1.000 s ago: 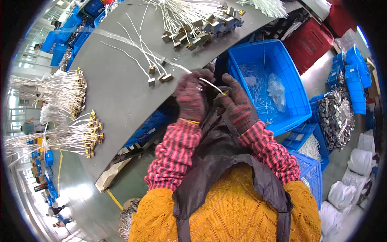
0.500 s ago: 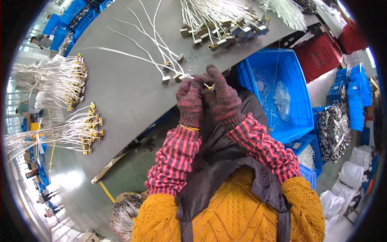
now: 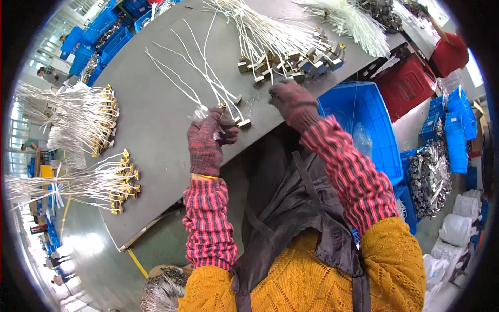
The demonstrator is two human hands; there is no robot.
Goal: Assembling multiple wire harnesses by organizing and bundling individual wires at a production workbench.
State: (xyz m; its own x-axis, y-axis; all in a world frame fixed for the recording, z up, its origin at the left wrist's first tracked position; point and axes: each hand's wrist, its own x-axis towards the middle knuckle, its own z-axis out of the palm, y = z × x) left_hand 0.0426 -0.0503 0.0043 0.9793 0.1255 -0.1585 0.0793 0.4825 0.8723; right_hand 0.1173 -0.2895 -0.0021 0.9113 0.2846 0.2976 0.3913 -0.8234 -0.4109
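My left hand, in a dark red knit glove, is at the table's near edge with its fingers curled round the ends of white wires. What sits at those ends is mostly hidden by the glove. Beside its fingertips lie a few more white wires with small dark and white block connectors. Farther right, my gloved right hand has its fingers bent together just in front of a heap of wired block connectors. Whatever is in those fingers cannot be made out.
Two bundles of white wires with brass-coloured ends lie on the left of the grey table. A blue bin holding clear plastic stands below the table edge at right, near a dark red bin. More white strands lie at the far right.
My hands were together at the table edge and are now apart. The left has moved left to the loose wires; the right has moved right, toward the connector heap.
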